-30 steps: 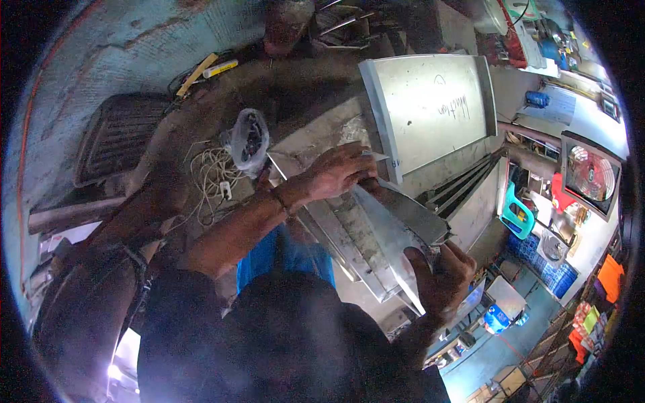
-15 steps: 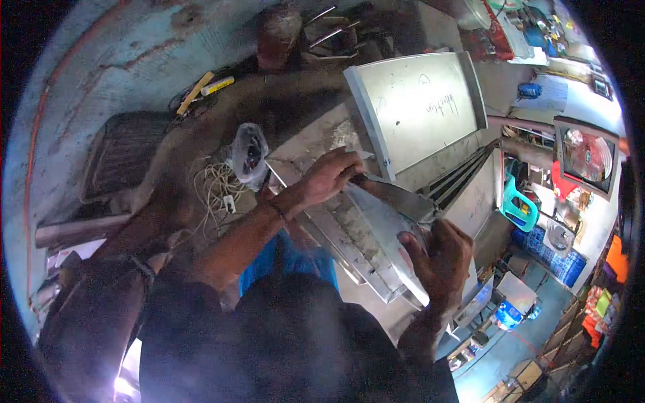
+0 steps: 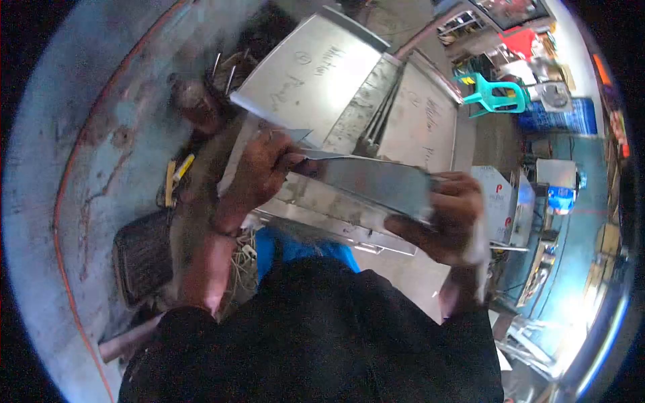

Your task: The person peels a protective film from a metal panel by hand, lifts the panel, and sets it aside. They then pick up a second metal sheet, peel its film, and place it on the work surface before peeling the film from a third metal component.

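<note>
In front of my body I hold a grey strip of bent sheet metal [image 3: 376, 181] by its two ends. My left hand [image 3: 259, 174] is closed round the left end, where a pointed metal corner sticks up past the fingers. At the opposite end, my right hand [image 3: 453, 218] grips with the thumb below and the fingers over the edge; motion blurs it a little. Under the strip lies a long metal channel piece [image 3: 322, 218] on the work surface.
Beyond the strip lie a pale metal panel with handwriting [image 3: 316, 67] and a second marked panel [image 3: 420, 121]. A blue seat [image 3: 306, 252] shows below me. A green plastic chair [image 3: 497, 97] stands to the right. A cracked blue wall [image 3: 107, 127] rises on the left.
My view has swung, so the panels sit further left and the chair higher. The strip has tilted to show its broad face, with both hands still on it.
</note>
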### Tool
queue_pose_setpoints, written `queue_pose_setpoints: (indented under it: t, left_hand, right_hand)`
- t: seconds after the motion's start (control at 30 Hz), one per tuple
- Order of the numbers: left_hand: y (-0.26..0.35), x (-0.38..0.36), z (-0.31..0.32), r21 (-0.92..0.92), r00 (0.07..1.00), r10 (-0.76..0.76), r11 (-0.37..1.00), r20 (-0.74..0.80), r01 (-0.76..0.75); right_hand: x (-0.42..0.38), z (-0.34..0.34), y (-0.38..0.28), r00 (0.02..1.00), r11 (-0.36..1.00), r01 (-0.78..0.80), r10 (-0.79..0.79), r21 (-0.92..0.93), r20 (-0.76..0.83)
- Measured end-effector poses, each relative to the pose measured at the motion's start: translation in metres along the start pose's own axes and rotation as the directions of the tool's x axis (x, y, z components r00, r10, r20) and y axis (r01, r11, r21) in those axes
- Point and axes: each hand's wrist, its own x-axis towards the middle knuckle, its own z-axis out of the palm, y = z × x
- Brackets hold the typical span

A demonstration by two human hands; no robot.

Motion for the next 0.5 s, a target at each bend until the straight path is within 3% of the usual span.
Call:
queue_pose_setpoints:
  t: [0.03,0.07,0.1,0.13,0.2,0.3,0.37,0.43,0.5]
  left_hand:
    - [0.013,0.015,-0.009,-0.002,0.991,0.121,0.993,0.050,-0.121]
    - [0.025,0.029,-0.017,-0.004,0.966,0.239,0.971,0.096,-0.240]
    - [0.047,0.042,-0.025,0.006,0.962,0.254,0.967,0.105,-0.256]
    - [0.074,0.055,-0.032,0.064,0.933,0.342,0.934,0.114,-0.351]
    - [0.121,0.078,-0.041,0.130,0.890,0.435,0.883,0.138,-0.451]
    - [0.181,0.106,-0.039,0.232,0.790,0.587,0.755,0.178,-0.613]
    - [0.215,0.118,-0.032,0.201,0.810,0.499,0.798,0.308,-0.568]
    - [0.245,0.135,-0.014,0.224,0.755,0.543,0.736,0.368,-0.639]
    - [0.256,0.146,0.018,0.187,0.689,0.601,0.683,0.406,-0.706]
  right_hand:
    - [-0.022,-0.018,0.004,1.000,0.998,0.019,-0.020,-0.064,-0.015]
    - [-0.045,-0.020,0.005,0.961,1.000,0.006,-0.002,0.016,-0.276]
    - [-0.069,-0.018,0.007,0.858,0.995,0.019,0.035,0.101,-0.512]
    - [-0.090,-0.017,0.012,0.847,0.995,0.027,0.030,0.100,-0.530]
    - [-0.131,-0.013,0.025,0.489,0.843,0.148,0.392,0.517,-0.779]
    - [-0.191,-0.009,0.071,0.485,0.873,0.202,0.304,0.443,-0.820]
    - [-0.225,-0.006,0.109,0.492,0.900,0.243,0.207,0.362,-0.846]
    - [-0.249,-0.003,0.144,0.477,0.906,0.301,0.128,0.298,-0.869]
    - [-0.269,0.007,0.175,0.566,0.747,0.468,0.158,0.473,-0.809]
